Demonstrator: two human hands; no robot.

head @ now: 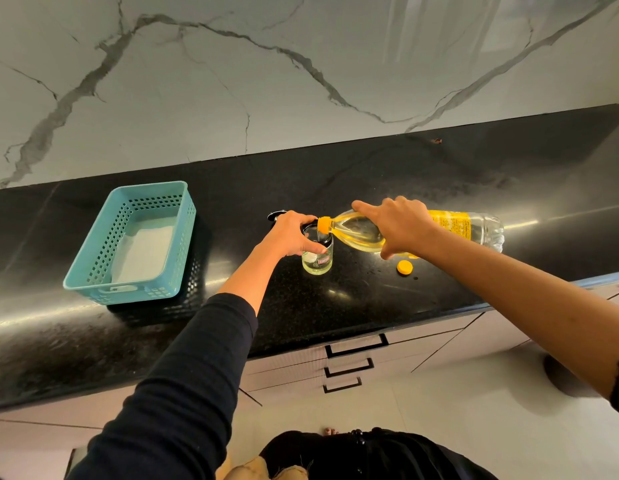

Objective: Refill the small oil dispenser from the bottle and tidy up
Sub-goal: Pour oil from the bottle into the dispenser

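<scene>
- On the black speckled stone worktop [370,306], near its middle, stands the small clear glass oil dispenser [318,263], upright, its top open, with a shallow pool of pale liquid in the bottom.
- The left hand [294,233], reaching out of a long black sleeve [197,375], has its fingers and thumb curled round the dispenser's upper part and dark rim.
- The right hand [401,226] grips the clear plastic bottle of yellow oil with a yellow label [474,226] round its shoulder; the forefinger lies stretched along the bottle towards the neck, the other fingers and the thumb wrap round it.
- The bottle is tipped almost level in the air, base out to the right, its yellow-ringed mouth right over the dispenser's opening.
- A round yellow plastic cap [404,267] lies on the worktop just right of the dispenser, below the bottle.
- A small dark shiny object [277,215] shows just behind the left hand; what it is cannot be made out.
- A teal perforated plastic basket [142,294] sits well to the left, with something pale and flat on its floor.
- Behind runs a white wall with grey veins [232,81]; below the worktop's front edge are pale drawers with black handles [356,348].
</scene>
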